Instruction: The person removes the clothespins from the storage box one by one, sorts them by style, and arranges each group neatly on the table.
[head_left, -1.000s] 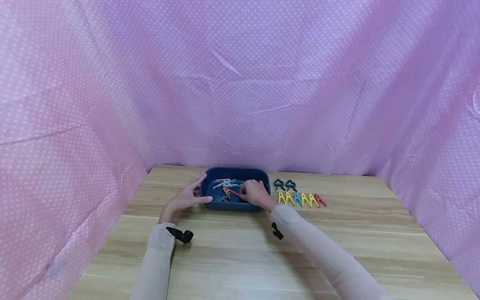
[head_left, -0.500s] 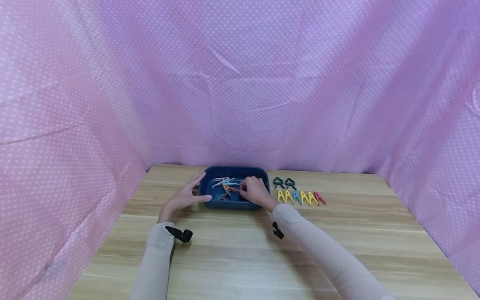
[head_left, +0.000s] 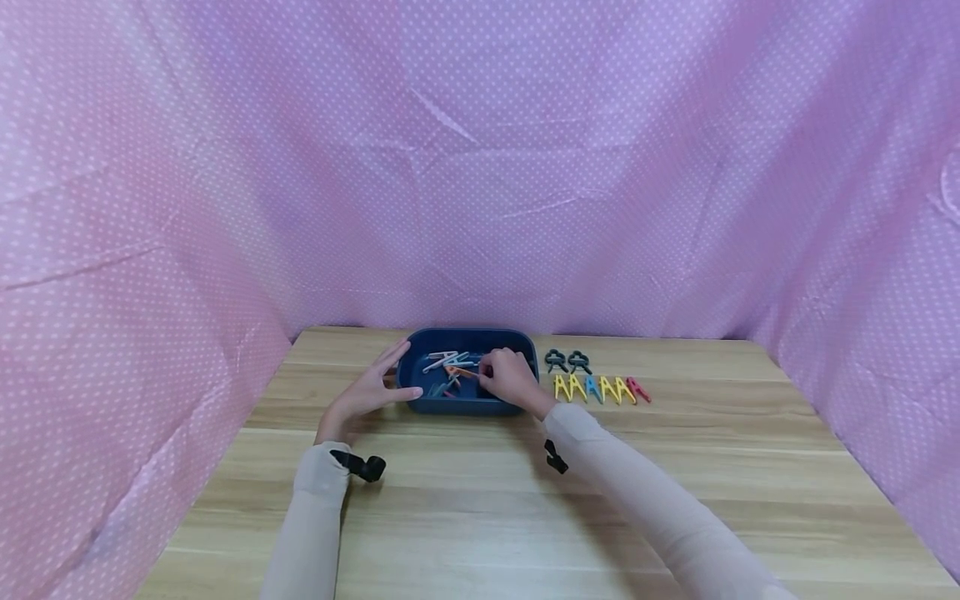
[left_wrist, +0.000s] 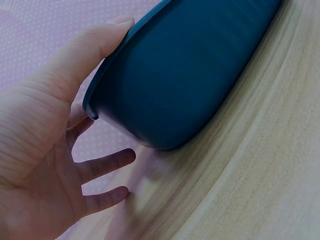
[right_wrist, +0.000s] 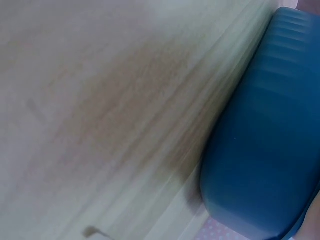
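A dark blue basin (head_left: 468,407) holds a small heap of clothespins, among them white and light blue clothespins (head_left: 448,360) and an orange clothespin (head_left: 459,371). My left hand (head_left: 367,392) spans the basin's left end with spread fingers. In the left wrist view its thumb (left_wrist: 102,37) lies on the rim while two fingers stick out beside the wall. Inside the basin, my right hand (head_left: 512,377) has curled fingers and pinches the end of the orange clothespin; its fingertips are partly hidden. The right wrist view shows mainly the basin's outer wall (right_wrist: 265,130).
To the right of the basin, two dark flower-shaped clips (head_left: 567,361) lie side by side. In front of them runs a row of yellow, blue and red clothespins (head_left: 602,389). All stand on a wooden table (head_left: 465,508) enclosed by a pink dotted cloth (head_left: 480,208).
My right hand has shifted slightly toward the back of the basin, and the orange clothespin has turned a little with it. The left hand keeps its place at the rim.
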